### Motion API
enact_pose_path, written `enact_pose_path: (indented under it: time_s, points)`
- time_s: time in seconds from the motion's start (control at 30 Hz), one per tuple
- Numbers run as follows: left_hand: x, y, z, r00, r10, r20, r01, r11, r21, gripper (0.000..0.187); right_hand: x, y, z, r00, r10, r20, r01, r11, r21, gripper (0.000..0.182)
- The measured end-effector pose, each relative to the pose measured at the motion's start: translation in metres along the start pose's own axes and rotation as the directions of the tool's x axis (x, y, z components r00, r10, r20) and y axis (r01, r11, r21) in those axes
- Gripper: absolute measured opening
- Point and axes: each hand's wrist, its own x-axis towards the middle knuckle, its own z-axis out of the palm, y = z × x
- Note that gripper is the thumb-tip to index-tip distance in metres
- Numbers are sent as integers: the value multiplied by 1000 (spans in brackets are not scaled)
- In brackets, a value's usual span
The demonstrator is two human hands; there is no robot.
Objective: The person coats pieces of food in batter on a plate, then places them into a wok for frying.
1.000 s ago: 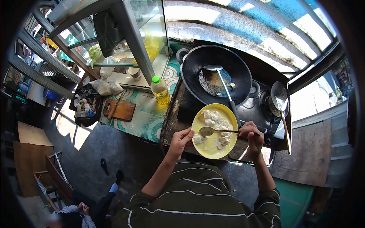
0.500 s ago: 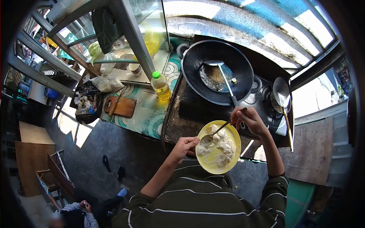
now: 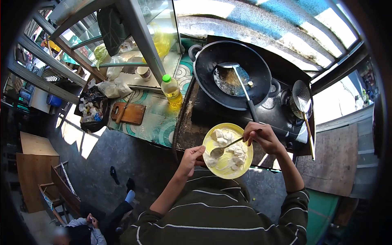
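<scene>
Left hand [image 3: 191,160] clamped on the yellow plate [image 3: 228,174] at nine o'clock, thumb over the rim, the fingers underneath partly hidden; over at two o'clock the right hand [image 3: 263,136], fingers pinched together on the handle of the spoon [image 3: 217,152]; that spoon dips into the plate, its bowl just nine o'clock of the middle, right among the white, creamy-coated pieces [image 3: 237,158]; the plate sits in front of the striped shirt, tilted or level I cannot tell; straight up at twelve o'clock, the black wok [image 3: 257,73], a spatula [image 3: 241,83] resting inside, handle out over the rim at five o'clock; at half past ten, the oil bottle [image 3: 172,90], green cap on; the skimmer [image 3: 301,96] lies at two o'clock; the cutting board [image 3: 132,114] at ten!
</scene>
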Motion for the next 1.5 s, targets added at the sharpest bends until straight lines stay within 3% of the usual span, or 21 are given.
enact_pose_path:
  time_s: [0.07, 0.13, 0.17, 0.2, 0.3, 0.43, 0.77, 0.93, 1.0, 1.2, 1.4, 1.5]
  points:
    - [0, 3, 2, 1000, 13, -16, -13, 999, -40, 33, -12, -8, 2, 999, -34, -26, 33, 999, -32, 24]
    - [0, 10, 5, 991, 126, -45, -131, 984, -122, 31, -24, -12, 5, 953, -226, -199, 185, 961, -207, 26]
    - [-1, 18, 7, 983, 184, -30, -186, 974, -126, 30, -29, -14, 10, 908, -236, -345, 183, 966, -180, 30]
    - [0, 23, 7, 981, 192, -33, -194, 972, -128, 30, -33, -13, 11, 909, -242, -338, 189, 965, -183, 30]
    - [3, 35, 7, 942, 328, -76, -332, 941, -63, 30, -41, 2, 15, 782, -347, -517, 202, 927, -317, 34]
    - [2, 43, 12, 933, 349, -84, -354, 933, -64, 30, -40, 16, 37, 719, -269, -641, 208, 963, -171, 34]
    - [2, 36, 10, 962, 263, -75, -270, 958, -100, 30, -45, 25, 35, 839, -87, -537, 175, 978, 116, 33]
    - [0, 36, 15, 956, 270, -112, -281, 955, -96, 30, -44, 9, 25, 856, -143, -497, 171, 985, 12, 34]
    - [-1, 36, 14, 940, 313, -137, -323, 944, -59, 31, -45, 3, 31, 856, -42, -515, 67, 997, 29, 34]
    - [-2, 35, 17, 935, 312, -169, -322, 946, -34, 30, -40, 3, 36, 854, -94, -511, 107, 994, -3, 32]
    - [-1, 25, 10, 956, 251, -154, -254, 967, 1, 30, -30, 23, 21, 912, 142, -385, -45, 967, 249, 33]
    - [-2, 23, 11, 950, 259, -176, -265, 964, -13, 29, -31, 34, 23, 897, 168, -409, -46, 955, 292, 32]
